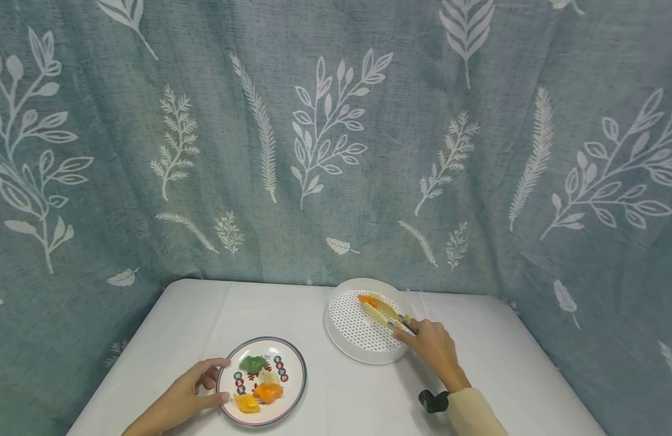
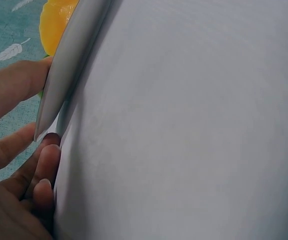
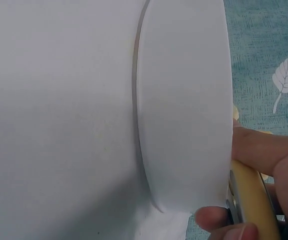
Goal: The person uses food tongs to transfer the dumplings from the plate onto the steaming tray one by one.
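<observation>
In the head view my left hand (image 1: 197,387) grips the left rim of a round plate (image 1: 298,396), with a dark-edged border and printed marks. Several dumpling-like pieces lie on it: a green one (image 1: 253,364), a pale one, an orange one (image 1: 268,392) and a yellow one (image 1: 247,402). The left wrist view has the thumb and fingers on either side of the plate's edge (image 2: 76,55). My right hand (image 1: 433,345) holds yellow-tipped tongs (image 1: 387,310) over a white perforated steamer basket (image 1: 347,327). An orange piece (image 1: 368,300) is at the tongs' tips.
A white-covered table (image 1: 292,321) bears the plate at the left and the basket at the back, right of the middle. A green leaf-patterned curtain (image 1: 270,230) hangs close behind and along both sides. The basket's tall side wall (image 3: 184,105) stands beside the right hand.
</observation>
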The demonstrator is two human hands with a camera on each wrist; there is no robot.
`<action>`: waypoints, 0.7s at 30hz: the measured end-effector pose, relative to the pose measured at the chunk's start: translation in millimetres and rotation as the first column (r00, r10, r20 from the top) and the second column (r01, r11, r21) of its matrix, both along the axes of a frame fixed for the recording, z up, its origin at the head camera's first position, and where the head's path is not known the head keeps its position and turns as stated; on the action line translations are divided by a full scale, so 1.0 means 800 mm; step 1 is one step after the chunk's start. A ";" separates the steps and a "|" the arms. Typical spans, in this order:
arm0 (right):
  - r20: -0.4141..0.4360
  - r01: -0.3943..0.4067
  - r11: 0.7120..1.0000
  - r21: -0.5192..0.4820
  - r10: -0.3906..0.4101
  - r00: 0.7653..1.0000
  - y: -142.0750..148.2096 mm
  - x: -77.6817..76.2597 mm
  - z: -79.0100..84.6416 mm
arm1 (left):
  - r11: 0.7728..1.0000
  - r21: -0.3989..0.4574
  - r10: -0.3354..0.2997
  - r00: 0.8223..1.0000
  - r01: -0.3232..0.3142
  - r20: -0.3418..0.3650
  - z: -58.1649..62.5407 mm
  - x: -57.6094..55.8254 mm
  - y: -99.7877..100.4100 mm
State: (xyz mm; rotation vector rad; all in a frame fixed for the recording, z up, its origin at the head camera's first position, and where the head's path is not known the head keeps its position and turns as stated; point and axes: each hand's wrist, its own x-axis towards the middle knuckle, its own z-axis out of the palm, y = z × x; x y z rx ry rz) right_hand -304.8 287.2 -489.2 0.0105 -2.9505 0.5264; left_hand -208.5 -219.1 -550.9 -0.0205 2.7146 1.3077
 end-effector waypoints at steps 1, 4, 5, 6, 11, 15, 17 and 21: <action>0.004 0.003 1.000 0.002 -0.003 1.000 -0.001 -0.001 0.000 | 1.000 -0.002 0.003 1.000 -0.003 0.003 0.000 0.000 0.000; 0.007 0.007 1.000 0.008 -0.007 1.000 -0.005 -0.003 -0.001 | 1.000 0.004 0.007 1.000 -0.008 0.006 0.001 0.000 0.001; 0.006 0.006 1.000 0.011 -0.006 1.000 -0.006 -0.003 -0.001 | 1.000 0.010 0.007 1.000 -0.007 0.003 0.002 0.000 0.001; 0.005 0.005 1.000 0.015 -0.005 1.000 -0.007 -0.003 0.000 | 1.000 0.015 0.008 1.000 -0.008 0.001 0.003 0.001 0.001; -0.002 0.004 1.000 0.031 -0.004 1.000 -0.010 -0.003 0.001 | 0.999 0.036 0.001 1.000 0.000 -0.022 0.007 0.004 0.003; -0.003 0.003 1.000 0.027 -0.003 1.000 -0.010 -0.004 0.001 | 0.999 0.035 -0.002 1.000 0.003 -0.025 0.007 0.005 0.003; -0.006 0.000 1.000 0.025 0.000 1.000 -0.010 -0.004 0.001 | 0.999 0.037 -0.002 1.000 0.003 -0.023 0.007 0.005 0.003; -0.018 -0.011 1.000 0.021 0.011 1.000 -0.010 -0.003 -0.001 | 0.999 0.038 0.003 1.000 -0.002 -0.014 0.006 0.004 0.002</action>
